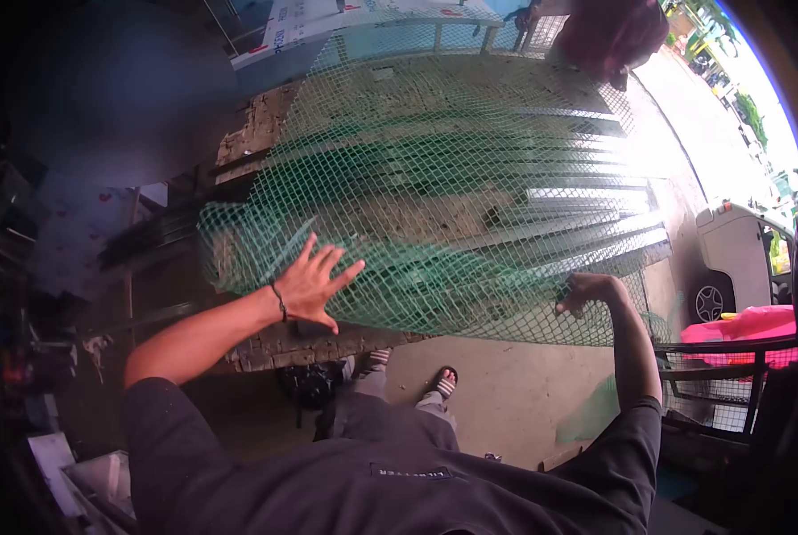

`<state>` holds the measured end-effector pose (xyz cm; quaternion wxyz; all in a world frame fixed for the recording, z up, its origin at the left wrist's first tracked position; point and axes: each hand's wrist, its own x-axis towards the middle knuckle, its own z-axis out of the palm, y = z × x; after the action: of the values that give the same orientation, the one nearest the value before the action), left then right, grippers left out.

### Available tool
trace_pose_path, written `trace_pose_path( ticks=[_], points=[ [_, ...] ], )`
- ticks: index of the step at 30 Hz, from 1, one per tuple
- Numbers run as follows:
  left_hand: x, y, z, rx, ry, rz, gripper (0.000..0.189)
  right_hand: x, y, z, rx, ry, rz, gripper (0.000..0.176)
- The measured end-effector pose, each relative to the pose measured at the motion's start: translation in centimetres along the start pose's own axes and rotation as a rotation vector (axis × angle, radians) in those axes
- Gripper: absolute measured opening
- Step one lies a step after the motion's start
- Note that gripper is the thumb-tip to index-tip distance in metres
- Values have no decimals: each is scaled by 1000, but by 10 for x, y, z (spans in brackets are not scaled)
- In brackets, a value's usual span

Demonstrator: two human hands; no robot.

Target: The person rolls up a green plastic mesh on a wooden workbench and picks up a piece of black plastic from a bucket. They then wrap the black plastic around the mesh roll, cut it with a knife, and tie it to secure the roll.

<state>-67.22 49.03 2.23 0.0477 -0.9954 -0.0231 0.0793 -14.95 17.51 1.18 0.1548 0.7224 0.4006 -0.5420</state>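
Observation:
Green plastic netting (pixel 434 169) spreads over a worn wooden workbench, and its near part is folded or rolled into a thicker bundle (pixel 417 285). My left hand (pixel 312 283) rests on the near left of this bundle with its fingers spread wide, a dark band round the wrist. At the near right of the netting, my right hand (pixel 588 292) has its fingers curled down around the mesh; the fingertips are partly hidden.
Long metal bars (pixel 586 196) lie beneath the netting on the right. A person in dark red clothing (pixel 611 40) stands at the far side. To the right are a white vehicle (pixel 733 254), a pink bag or cloth (pixel 745 330) and a dark metal frame (pixel 729 352).

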Motion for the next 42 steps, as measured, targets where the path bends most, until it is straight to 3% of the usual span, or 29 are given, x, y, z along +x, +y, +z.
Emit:
trace_pose_path(
  ticks=[2,3,4,6,8,9,10,12,13,14,15,16,18,20,22,23,24,26,28,30,31,33,34,36,37,39,42],
  points=[
    [-4,0,31,-158,2,27,129,17,9,11,24,-15,-15,47],
    [-4,-1,27,-140,135,66,117,23,10,12,-9,-42,-9,48],
    [-1,-4,24,-145,136,60,117,28,12,11,-43,-69,-2,48],
    [8,-14,17,-421,-160,66,106,25,21,4,27,-146,-54,57],
    [22,-18,-3,-438,-89,72,100,20,26,3,177,-116,-152,70],
    [34,-23,-21,-470,-209,52,99,6,18,6,77,39,-128,82],
    [45,-31,-31,-498,-329,37,98,-3,14,12,80,44,-119,82],
    [60,-48,-33,-528,-327,65,97,-23,9,22,172,406,-203,92],
    [66,-55,-39,-607,-412,16,97,-39,0,21,147,514,-227,119],
    [69,-63,-41,-685,-498,-36,97,-54,-9,24,148,522,-217,119],
    [66,-75,-18,-873,-354,42,97,-70,-18,33,-97,707,-301,121],
    [66,-81,-16,-875,-353,48,97,-83,-29,42,-347,882,-385,124],
    [68,-90,-17,-1050,-463,22,87,-90,-51,53,-426,883,-369,125],
    [76,-98,-6,-950,-378,74,79,-81,-51,55,-333,689,-338,123],
    [93,-107,-23,-1243,-796,-96,79,-63,-49,45,-330,653,-369,116],
    [96,-113,-22,-1270,-809,-137,67,-56,-49,36,-230,526,-301,110],
    [101,-122,-14,-1268,-806,-142,67,-49,-47,30,-131,398,-231,105],
    [111,-137,4,-1256,-867,-147,61,-33,-24,19,-32,436,-355,85],
    [120,-144,1,-1043,-861,-90,72,-30,-31,-2,188,219,-242,75],
    [114,-150,10,-884,-674,-135,87,-24,-39,-17,106,196,-196,67],
    [107,-146,-4,-884,-672,-146,87,-20,-40,-24,80,177,-139,66],
    [90,-127,-32,-506,-224,-172,106,-13,-37,-34,57,158,-88,64],
    [82,-115,-40,-499,-223,-175,106,-8,-32,-39,59,147,-72,64],
    [65,-87,-48,-342,-81,-90,124,-1,-24,-48,69,123,-36,62],
    [60,-76,-46,-337,-78,-91,124,1,-21,-56,119,84,-55,54],
    [59,-60,-39,-149,153,-31,131,15,-19,-63,91,77,-43,50],
    [69,-62,-31,-179,189,-28,130,32,-13,-68,86,-46,-51,40]
  ],
)
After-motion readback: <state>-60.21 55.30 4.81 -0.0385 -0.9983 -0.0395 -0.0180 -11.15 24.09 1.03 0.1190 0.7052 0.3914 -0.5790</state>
